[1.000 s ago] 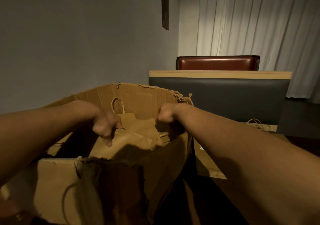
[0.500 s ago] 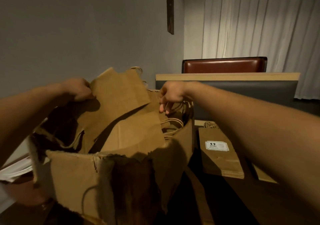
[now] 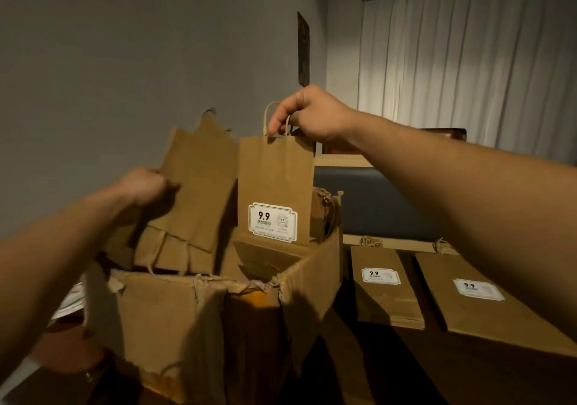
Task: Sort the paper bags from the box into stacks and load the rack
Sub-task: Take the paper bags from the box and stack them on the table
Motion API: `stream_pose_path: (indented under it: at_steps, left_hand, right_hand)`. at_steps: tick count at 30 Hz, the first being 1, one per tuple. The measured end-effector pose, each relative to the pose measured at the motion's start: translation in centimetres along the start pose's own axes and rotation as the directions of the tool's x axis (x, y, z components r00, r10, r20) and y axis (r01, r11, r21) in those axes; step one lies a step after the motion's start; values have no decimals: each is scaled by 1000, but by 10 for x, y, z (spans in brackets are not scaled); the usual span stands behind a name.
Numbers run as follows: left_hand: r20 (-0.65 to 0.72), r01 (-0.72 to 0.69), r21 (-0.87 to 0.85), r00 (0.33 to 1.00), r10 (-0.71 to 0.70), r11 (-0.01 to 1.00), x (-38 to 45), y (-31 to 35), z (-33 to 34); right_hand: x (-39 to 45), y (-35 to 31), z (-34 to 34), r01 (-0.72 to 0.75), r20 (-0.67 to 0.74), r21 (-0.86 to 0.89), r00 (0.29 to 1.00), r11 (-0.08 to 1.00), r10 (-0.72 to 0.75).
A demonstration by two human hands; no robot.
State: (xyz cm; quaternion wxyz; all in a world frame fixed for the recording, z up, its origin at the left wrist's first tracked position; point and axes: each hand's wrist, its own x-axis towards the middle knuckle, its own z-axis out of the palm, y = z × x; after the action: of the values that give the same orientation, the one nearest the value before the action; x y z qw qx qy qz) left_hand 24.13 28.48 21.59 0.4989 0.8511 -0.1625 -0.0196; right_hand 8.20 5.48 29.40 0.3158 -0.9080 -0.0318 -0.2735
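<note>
Clearly, held bag's (image 3: 276, 180) label (image 3: 272, 222) reads "9.9".

A labelled brown paper bag (image 3: 276, 186) hangs upright above the torn cardboard box (image 3: 199, 320); two stacks (image 3: 387, 286) lie flat beside it.

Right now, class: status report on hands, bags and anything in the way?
Right hand pinches labelled bag handle. Left hand grips plain bags. Both above box. Nothing blocking.
</note>
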Motion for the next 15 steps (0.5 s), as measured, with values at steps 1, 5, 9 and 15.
stream_pose_path:
  at_steps: [1,5,9,15]
  left_hand:
    - [87,-22,-102,996,31,994,-4,0,9]
    - [364,-32,-358,916,171,933,-25,9,41]
    - [389,-44,-517,877,281,855,-49,25,51]
    - [429,-36,-556,843,324,830,-73,28,61]
  right_hand:
    - [1,-2,3,-12,-26,37,1000,999,13]
    - [8,2,19,-67,-192,19,979,998,70]
    - [13,15,18,-148,-411,-5,902,989,133]
    - [17,42,20,-278,-572,-61,797,959,195]
